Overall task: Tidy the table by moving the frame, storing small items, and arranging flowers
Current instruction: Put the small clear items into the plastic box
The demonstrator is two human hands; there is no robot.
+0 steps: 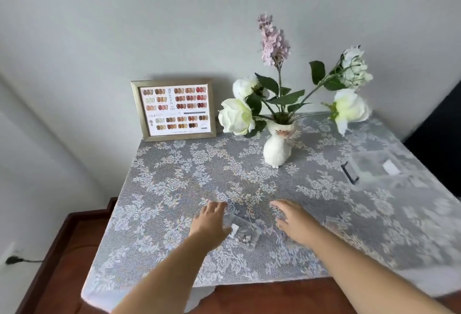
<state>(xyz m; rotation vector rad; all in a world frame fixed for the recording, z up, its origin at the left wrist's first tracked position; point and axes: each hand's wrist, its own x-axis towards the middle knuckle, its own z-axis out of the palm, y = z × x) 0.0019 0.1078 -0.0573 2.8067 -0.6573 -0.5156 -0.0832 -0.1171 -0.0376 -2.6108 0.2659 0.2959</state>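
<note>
Table [274, 288]: dark wood, edge showing below a lace cloth.
Cloth [174, 176]: grey-white floral lace, spread over the top.
Frame [174, 109]: stood at the back left, leaning on the wall.
Vase [275, 147]: white, cat-faced, upright mid-back.
Clear box [374, 166]: lay at right.
Small clear case [243, 232]: near front, centre.
</note>
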